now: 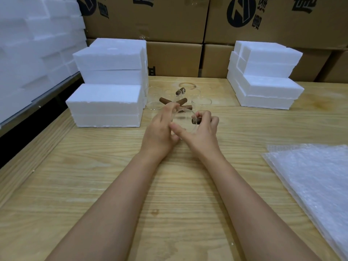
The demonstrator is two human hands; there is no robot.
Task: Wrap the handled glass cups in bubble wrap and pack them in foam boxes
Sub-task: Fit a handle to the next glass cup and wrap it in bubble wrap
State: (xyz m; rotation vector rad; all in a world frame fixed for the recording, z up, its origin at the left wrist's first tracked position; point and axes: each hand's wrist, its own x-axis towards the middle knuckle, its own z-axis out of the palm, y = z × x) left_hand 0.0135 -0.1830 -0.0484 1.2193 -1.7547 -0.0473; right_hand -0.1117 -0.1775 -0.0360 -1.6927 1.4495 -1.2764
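Note:
A clear glass cup [185,119] with a brown wooden handle is held above the middle of the table between both hands. My left hand [162,129] grips its left side with curled fingers. My right hand [199,130] holds its right side, fingers curled round the handle [195,120]. Behind them stand several more clear glass cups [201,102] with brown handles, rims faint against the wood. A pile of bubble wrap sheets [316,176] lies at the right. White foam boxes are stacked at the left [109,76] and at the right [265,76].
The wooden table [113,176] carries everything. Brown cardboard cartons [173,59] form a wall behind it. More white foam blocks [33,44] are piled on a shelf at the far left, with a dark gap below beside the table's left edge.

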